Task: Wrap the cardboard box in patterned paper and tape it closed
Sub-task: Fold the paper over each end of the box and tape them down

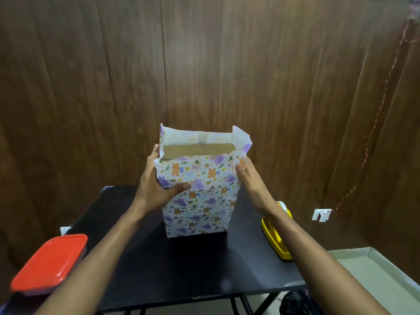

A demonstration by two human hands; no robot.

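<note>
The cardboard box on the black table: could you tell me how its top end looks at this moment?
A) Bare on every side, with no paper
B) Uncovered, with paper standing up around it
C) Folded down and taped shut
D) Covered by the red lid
B: the brown top of the cardboard box is bare, while the patterned paper wraps its sides and stands unfolded above it.

A box (pixel 198 149) stands upright mid-tabletop (pixel 181 264), sleeved in paper (pixel 200 201) (top end open). A container (pixel 48 264) sits at the left edge, a tape dispenser (pixel 278 237) at the right, a wall (pixel 113 76) behind.
</note>
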